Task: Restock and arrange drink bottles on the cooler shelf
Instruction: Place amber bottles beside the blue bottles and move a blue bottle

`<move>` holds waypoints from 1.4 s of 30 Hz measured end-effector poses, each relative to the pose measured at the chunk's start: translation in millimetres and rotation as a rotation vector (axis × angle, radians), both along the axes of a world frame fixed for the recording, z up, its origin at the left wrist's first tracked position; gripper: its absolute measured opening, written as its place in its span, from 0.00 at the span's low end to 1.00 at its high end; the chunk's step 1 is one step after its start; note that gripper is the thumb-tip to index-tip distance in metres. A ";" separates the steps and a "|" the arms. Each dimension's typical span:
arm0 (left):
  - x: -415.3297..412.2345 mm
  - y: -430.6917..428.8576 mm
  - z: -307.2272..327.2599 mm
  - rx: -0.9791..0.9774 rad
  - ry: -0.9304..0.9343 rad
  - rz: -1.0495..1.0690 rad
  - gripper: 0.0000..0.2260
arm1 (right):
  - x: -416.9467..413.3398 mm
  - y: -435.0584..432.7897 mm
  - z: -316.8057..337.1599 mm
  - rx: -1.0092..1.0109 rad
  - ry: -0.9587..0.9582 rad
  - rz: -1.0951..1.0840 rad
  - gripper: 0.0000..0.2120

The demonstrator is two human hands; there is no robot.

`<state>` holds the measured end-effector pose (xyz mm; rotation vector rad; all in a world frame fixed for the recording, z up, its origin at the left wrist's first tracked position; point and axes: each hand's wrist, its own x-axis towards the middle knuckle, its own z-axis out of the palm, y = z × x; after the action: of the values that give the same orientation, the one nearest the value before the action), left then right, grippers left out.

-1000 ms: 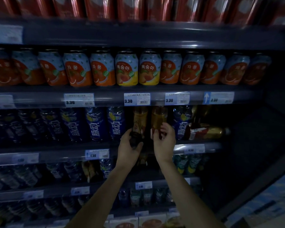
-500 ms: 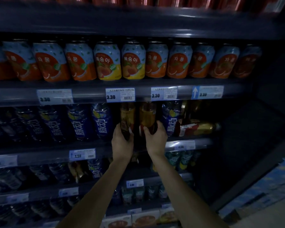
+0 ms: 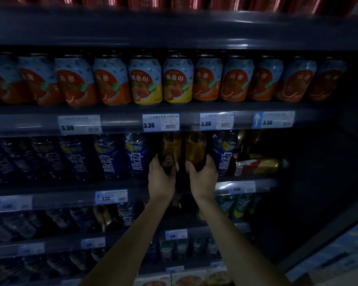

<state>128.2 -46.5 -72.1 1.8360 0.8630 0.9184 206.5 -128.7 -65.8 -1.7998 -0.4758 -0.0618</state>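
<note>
Bottle A (image 3: 171, 147) and Bottle B (image 3: 195, 147), both amber: position? — Observer 1.

Observer 2: Landmark taken as the middle 3.30 price tag (image 3: 161, 122). Bottle A is upright, directly below the tag. Bottle B is upright, below and just right of the tag, beside Bottle A. Both caps are hidden behind the tag's rail. Both are in the row on the cooler shelf (image 3: 70, 191). The hands cover their bases, so contact with the shelf cannot be told.

Observer 1: Grip status?

Observer 2: On the left hand (image 3: 160, 179), the grip is clamped round the lower part of Bottle A. On the right hand (image 3: 203, 178), the grip is clamped round the lower part of Bottle B. The hands are near each other but apart.

Observer 1: Neighbours?

Observer 2: A row of blue bottles (image 3: 135, 155) runs below and left of the tag, ending just beside Bottle A. A single blue bottle (image 3: 223, 151) stands below and right of the tag, just beside Bottle B. A tipped bottle (image 3: 260, 166) lies on its side farther right. Some juice cans (image 3: 145, 81) line the shelf above the tag. Light is dim.
</note>
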 end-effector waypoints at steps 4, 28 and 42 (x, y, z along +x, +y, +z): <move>3.5 3.8 -0.9 -0.014 0.004 0.008 0.22 | 1.9 -5.1 -1.7 -0.073 -0.013 0.050 0.29; 0.4 12.6 -6.7 -0.051 -0.008 0.114 0.25 | -6.7 -2.8 -6.9 -0.198 -0.208 -0.036 0.26; -4.9 14.8 -5.1 -0.025 0.042 0.113 0.25 | 9.2 -8.6 -1.1 -0.192 -0.173 0.067 0.20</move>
<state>123.3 -31.6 -77.2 1.8057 1.0079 0.9379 215.6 -137.2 -66.9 -1.9740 -0.6839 -0.1296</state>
